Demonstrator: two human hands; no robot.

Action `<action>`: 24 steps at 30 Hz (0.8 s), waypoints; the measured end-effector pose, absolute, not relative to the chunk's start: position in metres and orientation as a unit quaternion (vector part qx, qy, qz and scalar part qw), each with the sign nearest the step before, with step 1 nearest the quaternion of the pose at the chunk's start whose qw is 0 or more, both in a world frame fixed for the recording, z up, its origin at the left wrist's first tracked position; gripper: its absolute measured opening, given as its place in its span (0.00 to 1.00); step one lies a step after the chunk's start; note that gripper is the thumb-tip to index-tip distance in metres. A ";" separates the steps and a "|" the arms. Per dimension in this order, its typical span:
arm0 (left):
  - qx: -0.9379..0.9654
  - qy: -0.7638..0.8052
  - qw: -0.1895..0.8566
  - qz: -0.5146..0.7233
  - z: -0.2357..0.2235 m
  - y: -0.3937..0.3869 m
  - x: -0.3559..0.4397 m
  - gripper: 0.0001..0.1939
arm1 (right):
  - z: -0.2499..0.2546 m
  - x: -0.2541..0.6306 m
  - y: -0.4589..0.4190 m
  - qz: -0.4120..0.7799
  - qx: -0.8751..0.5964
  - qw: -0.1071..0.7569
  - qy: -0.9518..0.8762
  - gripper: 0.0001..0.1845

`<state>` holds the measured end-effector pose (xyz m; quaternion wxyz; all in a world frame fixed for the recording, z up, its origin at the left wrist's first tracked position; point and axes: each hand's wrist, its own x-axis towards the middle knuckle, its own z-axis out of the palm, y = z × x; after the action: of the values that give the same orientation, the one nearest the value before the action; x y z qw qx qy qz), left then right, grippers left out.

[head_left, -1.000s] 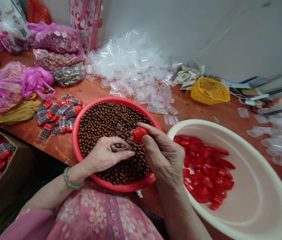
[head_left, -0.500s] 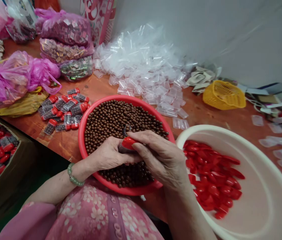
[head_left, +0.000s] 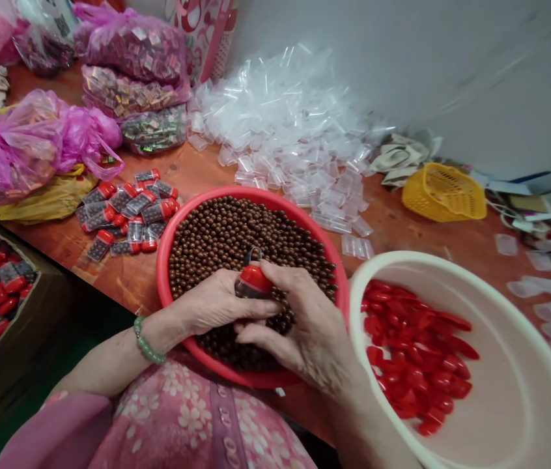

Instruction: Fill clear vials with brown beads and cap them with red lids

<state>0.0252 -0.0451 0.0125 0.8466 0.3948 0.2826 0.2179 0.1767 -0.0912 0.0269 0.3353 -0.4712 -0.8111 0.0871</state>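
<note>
A small clear container with a red cap (head_left: 256,279) and dark contents is in my left hand (head_left: 221,298), whose fingers are closed round its body. My right hand (head_left: 305,319) reaches round it from the right: the index fingertip touches the cap, and the thumb lies lower, by the left fingers. A dark shiny curved band (head_left: 254,253) shows just behind the cap; what it belongs to is unclear. Both hands are above a red basin (head_left: 163,260) of brown round beads (head_left: 217,228). To the right, a cream basin (head_left: 514,391) contains red caps (head_left: 417,352).
Filled red-capped containers (head_left: 133,212) lie left of the red basin, with more in a cardboard box (head_left: 36,306). Clear empty containers (head_left: 285,124) are heaped behind. Pink bags (head_left: 129,52) stand at the back left; a yellow basket (head_left: 444,192) sits at the right.
My right thumb has moved down off the red cap, and the right hand has shifted lower round the container. More of the cap now shows. The view has shifted slightly.
</note>
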 end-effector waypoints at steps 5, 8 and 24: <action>0.287 0.270 0.885 0.249 0.013 -0.042 0.030 0.24 | 0.025 0.172 -0.088 -0.041 -0.478 0.246 -0.842 0.41; 0.289 0.259 0.892 0.232 0.014 -0.042 0.032 0.22 | 0.022 0.172 -0.086 -0.073 -0.470 0.266 -0.838 0.33; 0.273 0.235 0.894 0.268 0.015 -0.032 0.031 0.34 | 0.023 0.174 -0.073 -0.115 -0.438 0.276 -0.848 0.35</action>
<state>0.0310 -0.0325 0.0152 0.8936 0.2731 0.2346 0.2682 0.1743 -0.0726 0.0228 0.2760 -0.4384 -0.8476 -0.1146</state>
